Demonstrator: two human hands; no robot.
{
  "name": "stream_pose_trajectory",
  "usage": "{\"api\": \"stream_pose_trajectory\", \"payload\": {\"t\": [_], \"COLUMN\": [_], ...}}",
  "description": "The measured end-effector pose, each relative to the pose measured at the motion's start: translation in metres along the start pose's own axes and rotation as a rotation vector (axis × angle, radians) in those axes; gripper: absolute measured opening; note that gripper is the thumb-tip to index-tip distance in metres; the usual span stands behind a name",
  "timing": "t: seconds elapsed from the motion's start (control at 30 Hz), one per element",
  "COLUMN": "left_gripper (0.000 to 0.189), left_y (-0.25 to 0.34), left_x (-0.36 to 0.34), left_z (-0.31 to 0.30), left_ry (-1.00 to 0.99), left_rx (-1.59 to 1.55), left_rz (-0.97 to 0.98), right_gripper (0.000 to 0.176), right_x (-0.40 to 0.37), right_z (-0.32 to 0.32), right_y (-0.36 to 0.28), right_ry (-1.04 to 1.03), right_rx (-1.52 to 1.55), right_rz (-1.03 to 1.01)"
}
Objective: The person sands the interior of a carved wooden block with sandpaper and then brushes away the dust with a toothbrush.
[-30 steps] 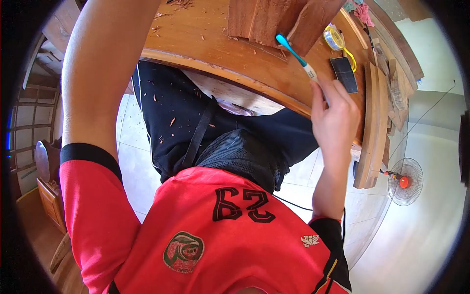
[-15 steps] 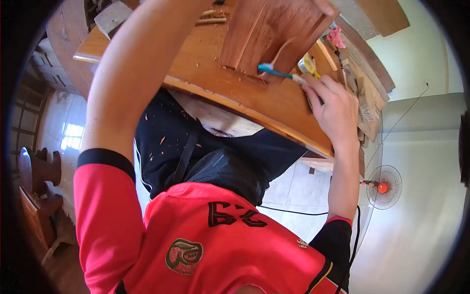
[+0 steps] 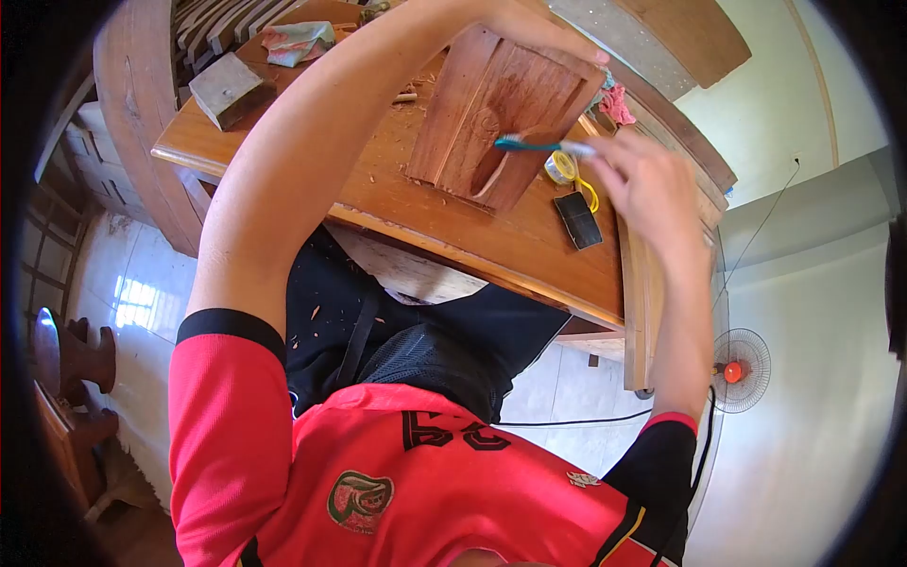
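Observation:
A reddish-brown carved wooden panel [image 3: 463, 123] rests tilted on the table, with a curved groove and raised shapes on its face. My left hand [image 3: 553, 36] reaches across its far edge and holds it there; most of those fingers are hidden behind the wood. In my right hand [image 3: 647, 180] is a teal and white toothbrush [image 3: 534, 146], gripped by its handle, its head against the carved face. Just below that hand lie a roll of tape [image 3: 561, 168] and a black block [image 3: 578, 221].
The wooden table [image 3: 378, 203] carries scattered shavings. At its left are a grey block [image 3: 227, 92] and a crumpled cloth [image 3: 298, 43]. A pink cloth [image 3: 617, 104] lies beyond the panel, and long boards line the right edge. A fan [image 3: 742, 370] stands at right.
The toothbrush head has gone from the panel's near edge up onto its carved face. My right hand has shifted away from the black block, which now shows fully. The view has tilted slightly.

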State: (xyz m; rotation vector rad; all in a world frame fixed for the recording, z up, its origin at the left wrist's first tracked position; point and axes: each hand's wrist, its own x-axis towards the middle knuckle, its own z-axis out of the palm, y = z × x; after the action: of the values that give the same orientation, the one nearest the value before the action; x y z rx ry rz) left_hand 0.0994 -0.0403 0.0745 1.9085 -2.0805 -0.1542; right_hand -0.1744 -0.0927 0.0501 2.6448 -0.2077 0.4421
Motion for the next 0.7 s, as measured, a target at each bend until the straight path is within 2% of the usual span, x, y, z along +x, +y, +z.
{"api": "stream_pose_trajectory", "payload": {"t": [0.13,0.17,0.27,0.4,0.5,0.57,0.6,0.7], "left_gripper": [0.103,0.100,0.102,0.111,0.123,0.115,0.113,0.105], "left_y": [0.007,0.013,-0.009,0.022,0.018,0.019,0.016,0.010], "left_x": [-0.004,-0.004,0.013,-0.019,-0.014,-0.014,-0.012,-0.013], "left_z": [-0.003,-0.004,0.011,0.004,0.009,0.006,0.009,0.010], "left_ry": [-0.056,-0.087,0.053,0.103,0.051,-0.048,-0.016,0.046], "left_rx": [-0.020,0.103,0.028,-0.061,-0.050,-0.071,-0.036,0.023], "left_rz": [0.036,-0.089,0.100,0.003,-0.002,-0.028,-0.009,0.020], "right_gripper": [0.016,0.016,0.019,0.018,0.018,0.019,0.019,0.021], "right_x": [0.029,0.031,0.028,0.010,0.005,-0.002,-0.007,-0.018], "right_z": [-0.029,-0.029,-0.023,-0.026,-0.028,-0.019,-0.014,0.000], "right_y": [0.012,0.013,0.013,0.022,0.019,0.014,0.012,0.011], "right_ry": [0.114,0.081,-0.009,-0.081,0.154,0.167,0.178,0.053], "right_rx": [0.046,0.058,0.074,0.121,0.087,0.126,0.148,0.299], "right_rz": [0.049,0.032,-0.006,-0.011,0.124,0.168,0.188,0.072]}}
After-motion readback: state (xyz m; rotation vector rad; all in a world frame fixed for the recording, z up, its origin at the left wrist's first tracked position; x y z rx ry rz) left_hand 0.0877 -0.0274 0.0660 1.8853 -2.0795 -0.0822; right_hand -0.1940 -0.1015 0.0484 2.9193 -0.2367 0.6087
